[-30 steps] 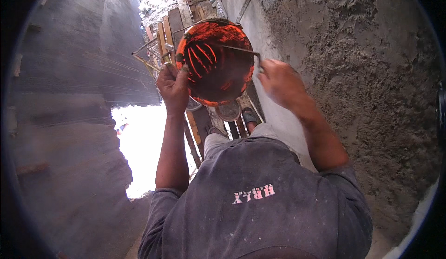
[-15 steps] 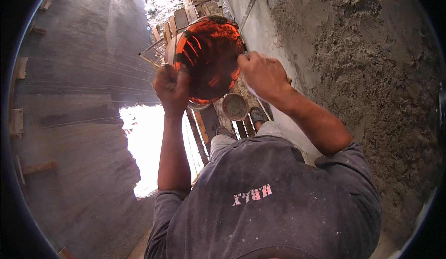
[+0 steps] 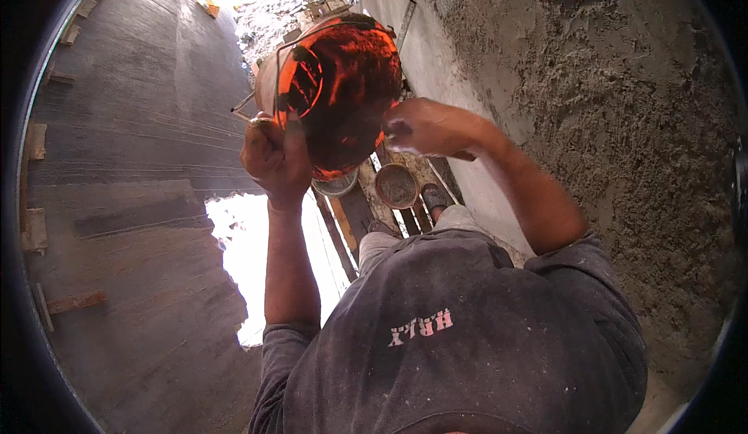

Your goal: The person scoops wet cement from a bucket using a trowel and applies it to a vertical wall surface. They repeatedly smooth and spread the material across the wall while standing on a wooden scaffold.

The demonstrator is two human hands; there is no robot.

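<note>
A large bucket (image 3: 354, 52), orange where its inner wall shows through dark wet residue, is raised in front of me with its mouth tilted toward me. My left hand (image 3: 278, 153) grips its left rim, the thumb over the edge. A wire handle (image 3: 278, 75) runs along that side. At the lower right of the mouth, my right hand (image 3: 432, 128) is closed, the knuckles by the rim and partly blurred. A dark end sticks out under its wrist; what it belongs to is hidden.
Below stand a small round tub (image 3: 396, 185) of grey mix and a partly hidden pale container (image 3: 337, 184) on wooden planks (image 3: 354, 212), near my feet. A rough plastered wall (image 3: 592, 122) rises on the right, a smooth grey one (image 3: 140, 122) on the left, with a bright opening (image 3: 273, 262).
The bucket has shifted slightly up and left in the view, its mouth turned somewhat. My right hand has moved down along the right rim. My left hand keeps its grip.
</note>
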